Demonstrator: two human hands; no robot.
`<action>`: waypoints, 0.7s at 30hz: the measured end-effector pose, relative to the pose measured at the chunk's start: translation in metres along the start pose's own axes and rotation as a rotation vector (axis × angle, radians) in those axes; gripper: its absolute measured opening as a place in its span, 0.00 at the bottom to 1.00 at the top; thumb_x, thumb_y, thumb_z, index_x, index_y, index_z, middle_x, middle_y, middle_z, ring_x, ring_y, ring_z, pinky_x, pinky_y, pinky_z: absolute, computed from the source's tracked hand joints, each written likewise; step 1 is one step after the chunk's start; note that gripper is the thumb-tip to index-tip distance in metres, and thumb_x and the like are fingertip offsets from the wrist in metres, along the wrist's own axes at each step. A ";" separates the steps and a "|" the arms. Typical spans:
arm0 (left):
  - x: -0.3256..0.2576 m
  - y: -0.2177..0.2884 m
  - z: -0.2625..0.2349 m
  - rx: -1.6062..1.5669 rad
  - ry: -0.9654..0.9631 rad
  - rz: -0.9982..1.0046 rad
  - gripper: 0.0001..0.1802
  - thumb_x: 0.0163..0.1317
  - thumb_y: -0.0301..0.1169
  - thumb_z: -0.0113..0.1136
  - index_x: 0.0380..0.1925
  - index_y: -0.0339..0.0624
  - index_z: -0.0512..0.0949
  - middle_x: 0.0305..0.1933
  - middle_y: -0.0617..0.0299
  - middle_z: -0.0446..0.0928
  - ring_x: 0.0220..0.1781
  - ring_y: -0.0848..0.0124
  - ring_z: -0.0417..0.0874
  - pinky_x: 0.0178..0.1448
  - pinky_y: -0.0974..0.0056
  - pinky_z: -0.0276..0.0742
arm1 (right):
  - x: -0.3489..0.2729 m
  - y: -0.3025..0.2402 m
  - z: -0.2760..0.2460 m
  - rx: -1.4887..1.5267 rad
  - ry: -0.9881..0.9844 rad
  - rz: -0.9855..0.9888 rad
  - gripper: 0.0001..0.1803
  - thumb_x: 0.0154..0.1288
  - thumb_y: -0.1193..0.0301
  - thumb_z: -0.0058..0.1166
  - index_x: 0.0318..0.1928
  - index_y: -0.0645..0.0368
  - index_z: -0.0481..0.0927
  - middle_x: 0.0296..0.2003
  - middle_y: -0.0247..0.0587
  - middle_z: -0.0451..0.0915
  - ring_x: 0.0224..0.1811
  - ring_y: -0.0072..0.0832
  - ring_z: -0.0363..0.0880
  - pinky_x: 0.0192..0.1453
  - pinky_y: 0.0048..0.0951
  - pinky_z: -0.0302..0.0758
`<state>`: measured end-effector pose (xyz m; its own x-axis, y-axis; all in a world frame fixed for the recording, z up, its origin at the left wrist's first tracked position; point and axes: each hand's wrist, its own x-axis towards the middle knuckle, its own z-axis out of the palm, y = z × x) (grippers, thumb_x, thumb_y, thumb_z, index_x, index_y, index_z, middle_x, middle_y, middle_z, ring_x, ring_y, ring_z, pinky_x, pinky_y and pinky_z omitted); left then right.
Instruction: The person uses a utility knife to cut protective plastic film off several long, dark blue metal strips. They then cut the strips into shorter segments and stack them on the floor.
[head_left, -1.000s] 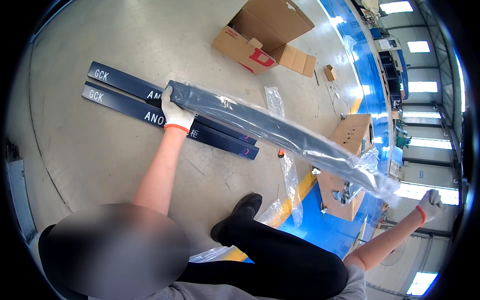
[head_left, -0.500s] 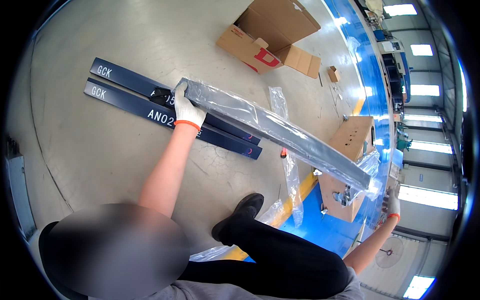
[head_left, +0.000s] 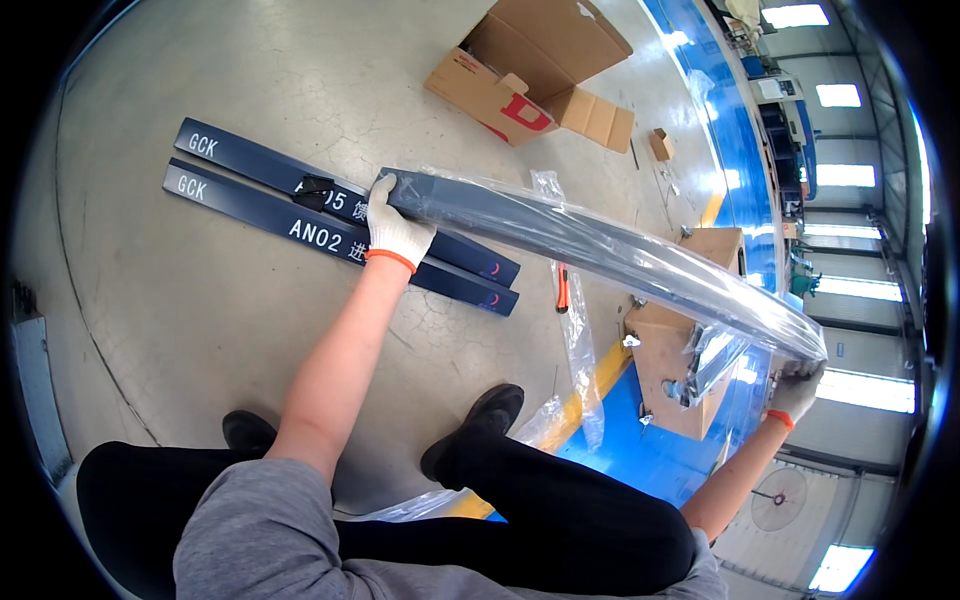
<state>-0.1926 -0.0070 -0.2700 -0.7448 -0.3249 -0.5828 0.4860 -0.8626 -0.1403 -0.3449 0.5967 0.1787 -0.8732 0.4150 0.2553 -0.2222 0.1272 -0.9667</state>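
A long dark grey panel wrapped in clear plastic film is held level above the floor. My left hand, in a white glove with an orange cuff, grips its left end. At the other end my right hand, gloved the same way, clutches the bunched plastic film hanging off the panel. Below the left end, two more dark panels with white lettering lie side by side on the concrete floor.
An open cardboard box lies at the top. A second cardboard box stands on the blue floor strip at right. A strip of loose plastic film and a small orange tool lie on the floor. My black shoes are below.
The wrapped panel has shifted to the right and slightly lower. My left hand moved right along with it, and my right hand came in closer to the panel's right end.
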 end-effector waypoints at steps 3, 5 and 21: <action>-0.006 0.006 0.002 -0.042 -0.016 0.008 0.19 0.76 0.43 0.57 0.57 0.43 0.82 0.57 0.54 0.87 0.61 0.56 0.88 0.70 0.47 0.84 | -0.004 -0.038 0.003 0.120 -0.003 -0.165 0.13 0.87 0.68 0.48 0.48 0.62 0.84 0.37 0.37 0.84 0.35 0.23 0.79 0.42 0.24 0.78; -0.001 -0.007 0.002 -0.109 0.016 -0.082 0.21 0.76 0.44 0.57 0.57 0.41 0.82 0.57 0.52 0.86 0.61 0.55 0.88 0.69 0.47 0.85 | 0.041 -0.110 -0.066 0.026 -0.106 -0.495 0.11 0.83 0.73 0.50 0.51 0.64 0.85 0.44 0.39 0.87 0.41 0.25 0.84 0.47 0.27 0.83; 0.013 0.172 0.065 0.335 -0.289 0.605 0.15 0.78 0.37 0.57 0.51 0.36 0.83 0.53 0.54 0.87 0.54 0.60 0.88 0.62 0.56 0.87 | -0.046 -0.004 -0.279 -1.760 1.025 0.199 0.14 0.78 0.68 0.60 0.58 0.54 0.90 0.57 0.34 0.90 0.57 0.31 0.90 0.57 0.45 0.86</action>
<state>-0.1487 -0.1852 -0.2495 -0.5042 -0.8293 -0.2411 0.7182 -0.5576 0.4162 -0.1835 0.8284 0.1759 -0.1752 0.6994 0.6930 0.9452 0.3165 -0.0805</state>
